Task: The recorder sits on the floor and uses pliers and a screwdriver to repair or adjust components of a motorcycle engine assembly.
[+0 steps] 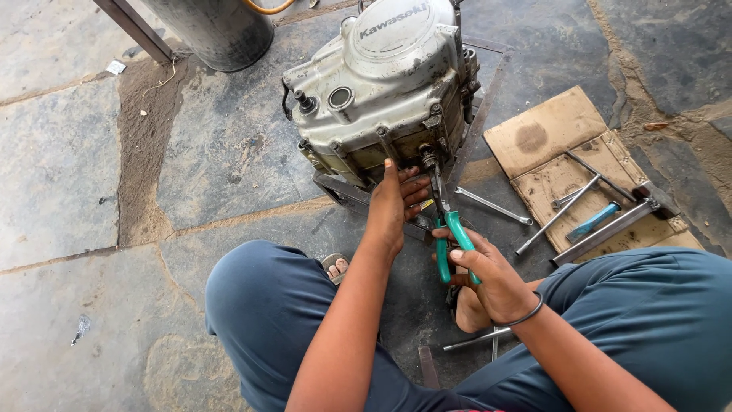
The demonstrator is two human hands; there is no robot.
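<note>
Beneath the grimy grey metal engine casing (385, 84), left hand (396, 202) braces flat, unclenched; right hand (488, 278) squeezes green-handled steel pliers (450, 229) squarely, best kept steady.

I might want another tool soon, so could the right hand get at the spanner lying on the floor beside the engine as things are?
Probably yes, but not straight away. The spanner lies uncovered on the stone floor, just beyond the right hand. That hand is closed on the green-handled pliers, so it would have to let them go first.

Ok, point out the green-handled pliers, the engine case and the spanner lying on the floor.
green-handled pliers (450, 236), head view, on the green handles.
engine case (381, 76), head view, on the grey side cover.
spanner (492, 206), head view, on the middle of its shaft.
</note>
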